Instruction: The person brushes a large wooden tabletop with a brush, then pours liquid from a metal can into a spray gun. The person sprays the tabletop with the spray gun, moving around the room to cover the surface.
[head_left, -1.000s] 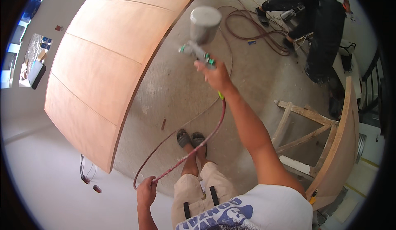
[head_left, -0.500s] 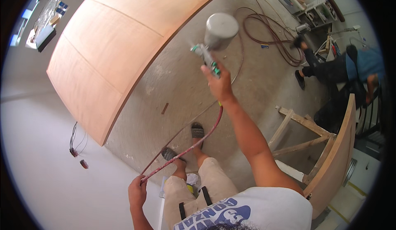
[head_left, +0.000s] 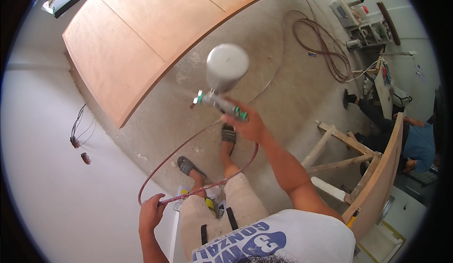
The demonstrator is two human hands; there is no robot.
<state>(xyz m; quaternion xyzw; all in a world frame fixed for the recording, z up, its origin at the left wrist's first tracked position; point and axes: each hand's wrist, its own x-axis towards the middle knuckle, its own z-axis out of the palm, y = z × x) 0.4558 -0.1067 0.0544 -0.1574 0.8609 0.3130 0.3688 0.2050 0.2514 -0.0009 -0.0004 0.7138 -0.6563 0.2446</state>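
My right hand [head_left: 246, 123] is closed around the handle of a spray gun [head_left: 219, 103], a silver one with green fittings and a rounded grey cup [head_left: 227, 64] on top. Its nozzle points left, toward the near end of a large curved wooden panel [head_left: 137, 31], with a gap between them. From the gun a red hose [head_left: 207, 186] sags across my legs. Down at the left, my left hand [head_left: 151, 211] grips that hose, which loops up and away beyond the fingers.
At the right a curved wooden piece on a timber frame [head_left: 347, 142] stands close to my right arm. Behind it a person in a blue shirt [head_left: 417, 145] bends low. A coiled hose [head_left: 325, 50] lies on the floor near a storage rack [head_left: 375, 31]. Wires [head_left: 75, 131] poke from the left wall.
My right hand has brought the spray gun down and to the left, away from the far floor. The hose hangs slacker and loops wider. The person at the right has bent lower.
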